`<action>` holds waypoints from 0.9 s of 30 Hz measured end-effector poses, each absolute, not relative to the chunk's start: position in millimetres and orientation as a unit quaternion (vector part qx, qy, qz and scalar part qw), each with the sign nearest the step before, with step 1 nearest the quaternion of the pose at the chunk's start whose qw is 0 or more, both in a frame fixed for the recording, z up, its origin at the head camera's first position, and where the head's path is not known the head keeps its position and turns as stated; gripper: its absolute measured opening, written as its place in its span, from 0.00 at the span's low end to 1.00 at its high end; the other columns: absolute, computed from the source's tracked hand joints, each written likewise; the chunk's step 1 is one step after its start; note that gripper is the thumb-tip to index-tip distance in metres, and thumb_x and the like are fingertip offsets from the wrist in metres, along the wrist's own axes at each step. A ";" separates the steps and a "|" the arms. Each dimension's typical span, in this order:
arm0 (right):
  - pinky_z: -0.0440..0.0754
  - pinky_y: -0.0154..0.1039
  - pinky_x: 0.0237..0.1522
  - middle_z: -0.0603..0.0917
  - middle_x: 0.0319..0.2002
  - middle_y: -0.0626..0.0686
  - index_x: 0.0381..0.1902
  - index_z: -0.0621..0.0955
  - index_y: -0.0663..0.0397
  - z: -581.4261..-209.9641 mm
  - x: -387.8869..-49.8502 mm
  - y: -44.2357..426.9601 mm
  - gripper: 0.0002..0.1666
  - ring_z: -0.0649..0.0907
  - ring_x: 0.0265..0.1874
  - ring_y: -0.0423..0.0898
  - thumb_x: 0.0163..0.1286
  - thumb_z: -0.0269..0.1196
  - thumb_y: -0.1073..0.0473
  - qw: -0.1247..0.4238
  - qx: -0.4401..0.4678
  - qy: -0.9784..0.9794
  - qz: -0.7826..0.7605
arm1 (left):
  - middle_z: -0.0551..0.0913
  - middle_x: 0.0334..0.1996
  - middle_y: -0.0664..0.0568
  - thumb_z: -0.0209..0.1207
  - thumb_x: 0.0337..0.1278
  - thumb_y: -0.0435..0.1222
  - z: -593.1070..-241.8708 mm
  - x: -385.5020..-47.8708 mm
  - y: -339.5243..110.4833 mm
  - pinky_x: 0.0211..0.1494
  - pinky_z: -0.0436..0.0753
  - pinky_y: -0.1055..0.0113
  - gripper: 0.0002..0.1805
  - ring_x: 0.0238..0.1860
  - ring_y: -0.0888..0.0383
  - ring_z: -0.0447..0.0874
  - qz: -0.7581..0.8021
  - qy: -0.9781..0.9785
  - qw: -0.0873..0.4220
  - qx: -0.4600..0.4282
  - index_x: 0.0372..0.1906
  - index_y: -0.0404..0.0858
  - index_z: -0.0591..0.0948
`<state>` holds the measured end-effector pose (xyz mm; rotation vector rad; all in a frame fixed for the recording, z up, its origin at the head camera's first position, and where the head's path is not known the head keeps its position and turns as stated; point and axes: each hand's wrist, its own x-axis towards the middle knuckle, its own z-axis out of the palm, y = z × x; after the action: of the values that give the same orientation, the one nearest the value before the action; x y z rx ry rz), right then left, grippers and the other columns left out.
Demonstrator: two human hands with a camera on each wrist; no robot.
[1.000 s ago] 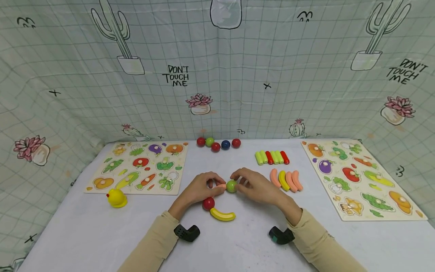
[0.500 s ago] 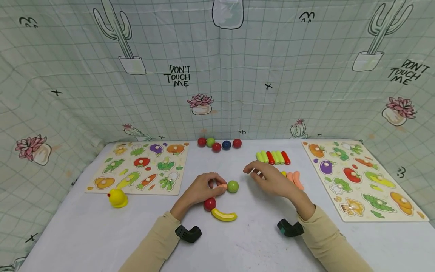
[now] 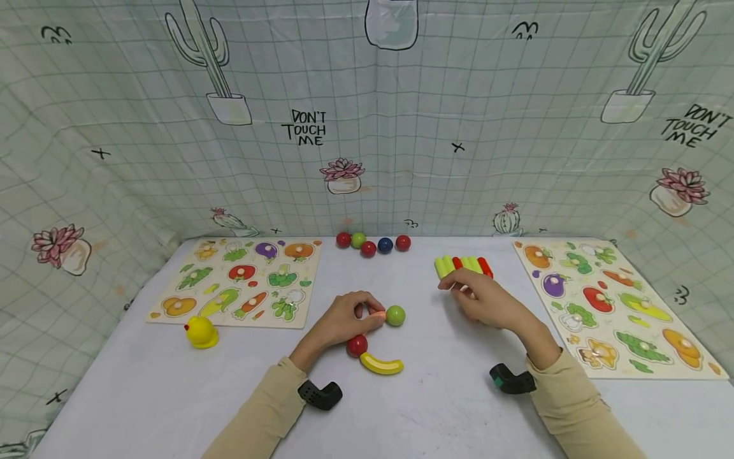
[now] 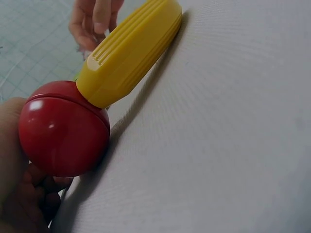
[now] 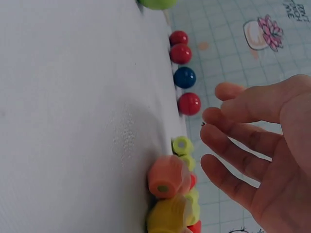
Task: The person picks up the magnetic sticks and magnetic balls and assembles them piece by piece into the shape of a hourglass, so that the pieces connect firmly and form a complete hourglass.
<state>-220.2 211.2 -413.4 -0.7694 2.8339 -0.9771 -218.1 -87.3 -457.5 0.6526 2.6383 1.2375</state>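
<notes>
My left hand [image 3: 344, 319] pinches a salmon-pink curved piece [image 3: 380, 313], mostly hidden by thumb and fingers. The piece's right end meets a green ball [image 3: 395, 315]. Just below that hand, a red ball [image 3: 357, 345] touches one end of a yellow banana-like curved piece [image 3: 382, 364]; both loom large in the left wrist view. My right hand [image 3: 492, 305] hovers with relaxed, slightly bent fingers and nothing in them. It hides the group of curved pieces in the head view; the right wrist view shows a salmon one [image 5: 167, 177] and a yellow one [image 5: 167, 216].
Short green and red sticks [image 3: 457, 264] lie in a row behind my right hand. At the back is a cluster of red, green and blue balls [image 3: 385, 245]. Vegetable puzzle boards stand left [image 3: 215, 296] and right [image 3: 608, 312], with a yellow toy duck [image 3: 201, 332] at the left one.
My right hand has let go of the green ball and moved right, over the curved pieces. My left hand stays on the salmon piece.
</notes>
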 end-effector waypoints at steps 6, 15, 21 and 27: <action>0.76 0.37 0.37 0.83 0.34 0.53 0.46 0.80 0.56 -411.6 -222.6 219.6 0.16 0.79 0.30 0.43 0.64 0.52 0.72 0.049 -0.264 0.917 -0.295 | 0.72 0.26 0.57 0.61 0.56 0.46 -457.6 -217.6 -86.7 0.34 0.62 0.68 0.07 0.30 0.60 0.66 0.414 0.881 0.080 0.214 0.39 0.51 0.82; 0.71 0.35 0.35 0.79 0.30 0.49 0.39 0.82 0.55 -415.1 -226.5 225.1 0.22 0.73 0.32 0.45 0.50 0.52 0.79 0.033 -0.282 0.931 -0.231 | 0.72 0.26 0.58 0.61 0.56 0.46 -455.9 -216.4 -86.9 0.35 0.62 0.67 0.08 0.31 0.59 0.66 0.413 0.882 0.079 0.212 0.39 0.51 0.82; 0.67 0.42 0.36 0.81 0.36 0.50 0.36 0.83 0.52 -417.0 -225.7 224.1 0.25 0.74 0.34 0.47 0.47 0.52 0.80 0.016 -0.281 0.938 -0.202 | 0.73 0.27 0.58 0.62 0.56 0.46 -456.0 -216.5 -87.0 0.36 0.62 0.66 0.08 0.32 0.59 0.66 0.414 0.882 0.079 0.211 0.39 0.51 0.82; 0.68 0.49 0.41 0.83 0.39 0.49 0.33 0.84 0.49 -419.3 -223.4 222.2 0.23 0.78 0.41 0.49 0.48 0.54 0.79 0.009 -0.276 0.940 -0.200 | 0.73 0.27 0.58 0.62 0.56 0.46 -456.4 -216.3 -86.6 0.37 0.62 0.65 0.07 0.33 0.59 0.66 0.413 0.883 0.079 0.208 0.39 0.51 0.82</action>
<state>-223.4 222.2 -419.3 -0.8614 2.9366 -0.6241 -216.3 -86.6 -456.4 0.6220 2.6430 1.2356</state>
